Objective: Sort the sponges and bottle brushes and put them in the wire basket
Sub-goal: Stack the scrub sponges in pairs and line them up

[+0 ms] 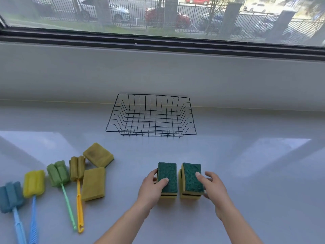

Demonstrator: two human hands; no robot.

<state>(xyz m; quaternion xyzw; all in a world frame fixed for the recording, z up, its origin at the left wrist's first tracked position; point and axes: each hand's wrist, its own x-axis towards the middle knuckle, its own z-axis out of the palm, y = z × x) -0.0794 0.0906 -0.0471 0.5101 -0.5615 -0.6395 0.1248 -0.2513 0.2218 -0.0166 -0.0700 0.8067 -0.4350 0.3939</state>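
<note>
On the glossy pale-grey worktop [246, 173], four foam bottle brushes [58, 173] lie at the far left, with two olive sponges [93, 184] just beside them. At the middle front, the left hand [151, 187] has its grip closed round the left stack [167, 176] of green-topped yellow sponges, thumb on top, and the right hand [213, 189] clasps the right stack [192, 178] likewise, the stacks just apart. Behind them the black wire basket [151, 103] sits against the grey wall under a wide window [158, 14] showing a fence and parked cars.
</note>
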